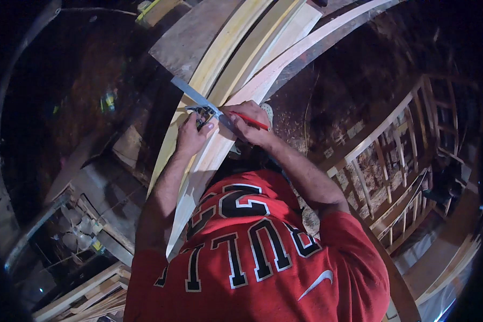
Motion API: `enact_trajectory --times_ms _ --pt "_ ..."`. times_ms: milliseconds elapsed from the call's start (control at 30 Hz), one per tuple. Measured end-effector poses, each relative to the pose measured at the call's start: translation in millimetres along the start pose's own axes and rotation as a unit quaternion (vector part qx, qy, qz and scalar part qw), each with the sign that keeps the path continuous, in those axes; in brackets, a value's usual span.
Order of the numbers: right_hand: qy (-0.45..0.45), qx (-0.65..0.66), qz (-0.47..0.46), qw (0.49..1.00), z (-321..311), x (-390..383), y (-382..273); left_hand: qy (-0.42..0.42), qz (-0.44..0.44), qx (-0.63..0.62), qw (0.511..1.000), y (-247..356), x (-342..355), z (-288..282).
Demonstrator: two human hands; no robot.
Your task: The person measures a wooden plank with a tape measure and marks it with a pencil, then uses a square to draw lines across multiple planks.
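Several long pale wooden boards (209, 64) lie side by side in front of me, bent by the lens. Across them rests a combination square (190, 91) with a metal blade and a dark head. My left hand (192, 137) grips the head of the square, with thumb and fingers around it. Close to its right, my right hand (252, 122) is closed around a red pencil (250, 120). The pencil's tip is hidden by the fingers, so I cannot tell whether it touches the wood. Part of the blade runs under the right hand.
A flat grey-brown surface (190, 40) is beneath the far boards. Slatted wooden frames (383, 155) stand at the right, with shavings around them. At the lower left are stacked wood strips (86, 292) and a heap of offcuts (83, 233). The outer edges are dark.
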State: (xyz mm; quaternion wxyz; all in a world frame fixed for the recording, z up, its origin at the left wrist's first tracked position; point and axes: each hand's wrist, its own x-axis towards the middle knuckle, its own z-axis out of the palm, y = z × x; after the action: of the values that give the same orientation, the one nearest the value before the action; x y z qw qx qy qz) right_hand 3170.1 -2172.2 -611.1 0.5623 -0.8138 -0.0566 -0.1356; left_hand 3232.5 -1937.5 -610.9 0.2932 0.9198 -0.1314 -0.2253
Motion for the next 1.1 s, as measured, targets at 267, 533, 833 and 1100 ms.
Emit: enact_trajectory --times_ms 267,533,833,1100 --pt "-0.038 -0.048 0.031 0.998 -2.7 -7.5 -3.5 -0.002 -0.010 0.000 1.000 3.7 -0.2 -0.7" --pt "-0.066 -0.051 -0.031 0.996 -8.5 -5.2 -4.5 -0.001 -0.030 -0.005 1.000 3.0 0.7 1.9" --pt "-0.051 -0.086 -0.092 0.991 -7.1 -6.5 -1.3 -0.016 -0.040 0.011 0.999 4.3 4.2 1.8" --pt "-0.093 -0.088 -0.053 0.990 -11.4 -20.5 3.7 -0.015 -0.037 -0.022 0.999 -6.1 6.4 7.1"
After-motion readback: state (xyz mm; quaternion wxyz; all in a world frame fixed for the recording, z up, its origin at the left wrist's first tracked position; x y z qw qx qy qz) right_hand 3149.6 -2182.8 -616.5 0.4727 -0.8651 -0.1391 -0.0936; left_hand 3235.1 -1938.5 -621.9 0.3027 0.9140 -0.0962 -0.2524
